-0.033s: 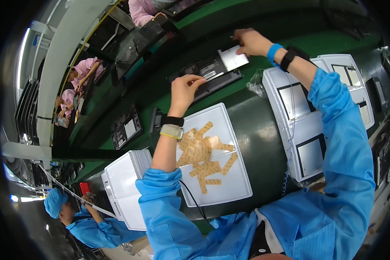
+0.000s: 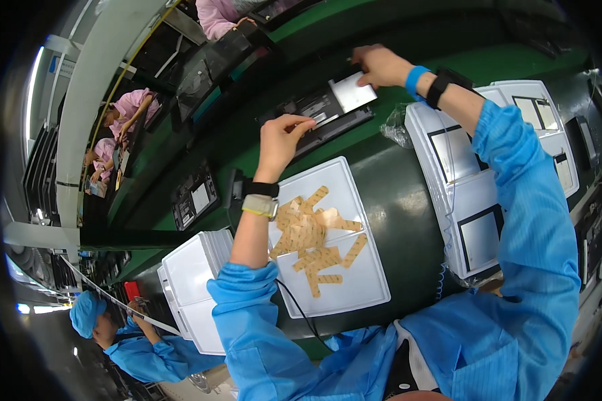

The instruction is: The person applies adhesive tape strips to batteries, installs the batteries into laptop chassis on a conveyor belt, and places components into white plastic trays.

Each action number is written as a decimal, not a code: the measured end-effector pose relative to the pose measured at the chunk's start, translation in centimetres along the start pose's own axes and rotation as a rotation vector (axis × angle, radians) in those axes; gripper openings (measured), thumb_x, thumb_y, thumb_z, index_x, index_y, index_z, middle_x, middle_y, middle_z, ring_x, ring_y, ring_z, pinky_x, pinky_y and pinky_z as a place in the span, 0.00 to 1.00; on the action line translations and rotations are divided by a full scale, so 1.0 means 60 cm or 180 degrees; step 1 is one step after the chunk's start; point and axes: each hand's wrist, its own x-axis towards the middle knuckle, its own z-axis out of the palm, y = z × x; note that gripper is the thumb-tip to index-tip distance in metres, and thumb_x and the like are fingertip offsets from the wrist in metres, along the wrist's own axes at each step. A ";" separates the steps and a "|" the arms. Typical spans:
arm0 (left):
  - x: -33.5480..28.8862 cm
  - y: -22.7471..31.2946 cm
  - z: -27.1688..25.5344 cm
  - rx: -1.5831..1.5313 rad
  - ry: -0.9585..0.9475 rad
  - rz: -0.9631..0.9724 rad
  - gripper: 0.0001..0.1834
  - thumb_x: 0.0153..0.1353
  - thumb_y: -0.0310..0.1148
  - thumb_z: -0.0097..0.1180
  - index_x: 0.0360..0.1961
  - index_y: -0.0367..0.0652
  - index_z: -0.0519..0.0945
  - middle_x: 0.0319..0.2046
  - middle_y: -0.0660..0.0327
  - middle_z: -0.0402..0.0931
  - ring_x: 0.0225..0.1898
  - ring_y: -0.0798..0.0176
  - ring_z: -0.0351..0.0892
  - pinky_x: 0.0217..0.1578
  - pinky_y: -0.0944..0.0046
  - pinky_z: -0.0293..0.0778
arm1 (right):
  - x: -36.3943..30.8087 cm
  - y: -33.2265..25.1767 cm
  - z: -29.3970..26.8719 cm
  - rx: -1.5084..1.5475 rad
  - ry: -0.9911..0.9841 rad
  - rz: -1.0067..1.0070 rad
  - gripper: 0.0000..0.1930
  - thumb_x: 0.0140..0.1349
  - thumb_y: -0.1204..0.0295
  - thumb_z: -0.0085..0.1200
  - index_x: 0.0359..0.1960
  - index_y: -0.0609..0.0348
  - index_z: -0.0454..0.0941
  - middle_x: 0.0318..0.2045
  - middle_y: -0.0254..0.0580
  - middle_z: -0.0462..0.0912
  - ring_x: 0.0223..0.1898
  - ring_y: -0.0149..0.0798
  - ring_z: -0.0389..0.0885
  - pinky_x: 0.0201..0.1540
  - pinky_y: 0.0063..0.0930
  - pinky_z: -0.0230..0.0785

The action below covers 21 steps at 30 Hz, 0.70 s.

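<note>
A dark, flat electronic device housing [image 2: 334, 136] lies on the far side of the bench. At its right part is a shiny silver rectangular panel [image 2: 352, 93] with a black edge strip. My right hand [image 2: 383, 65] grips the panel's far right corner between thumb and fingers. The panel overlaps the housing; whether it lies flat on it I cannot tell. My left hand [image 2: 282, 139] is over the housing's left part, thumb and fingertips pinched together. Anything between those fingertips is too small to make out. Both wrists wear bands, and a cable runs from the left one.
A white tray [image 2: 374, 294] holds patterned tan strips [image 2: 314, 230]. White trays with silver panels [image 2: 481, 240] stand right; stacked white trays [image 2: 197, 294] stand left. Another dark housing [image 2: 195, 200] lies on the green conveyor. Crumpled clear plastic [image 2: 396, 127] lies near my right hand. Co-workers sit beyond and left.
The silver panel and my right hand have shifted slightly left over the housing. My left hand has moved a little to the left, still pinched.
</note>
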 end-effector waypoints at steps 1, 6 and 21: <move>-0.006 0.000 -0.011 -0.0203 -0.0181 -0.0157 0.12 0.62 0.36 0.72 0.42 0.39 0.91 0.38 0.56 0.89 0.39 0.64 0.86 0.43 0.65 0.78 | 0.009 -0.008 0.018 -0.0002 -0.0154 -0.0108 0.29 0.48 0.68 0.75 0.52 0.66 0.81 0.48 0.58 0.85 0.47 0.57 0.87 0.50 0.42 0.81; -0.026 -0.025 -0.029 0.1176 0.0213 0.0390 0.40 0.49 0.44 0.81 0.60 0.35 0.81 0.58 0.47 0.80 0.59 0.50 0.79 0.62 0.55 0.73 | 0.015 -0.046 0.075 -0.0082 -0.0328 -0.0252 0.31 0.47 0.64 0.76 0.52 0.66 0.82 0.45 0.57 0.86 0.54 0.59 0.81 0.58 0.45 0.77; -0.017 -0.064 -0.032 0.1776 -0.0235 -0.0009 0.62 0.30 0.50 0.88 0.66 0.30 0.73 0.62 0.41 0.71 0.67 0.40 0.67 0.69 0.50 0.67 | 0.042 -0.024 0.103 -0.0407 -0.0333 -0.1212 0.31 0.50 0.60 0.77 0.50 0.68 0.80 0.48 0.55 0.82 0.52 0.55 0.82 0.52 0.43 0.78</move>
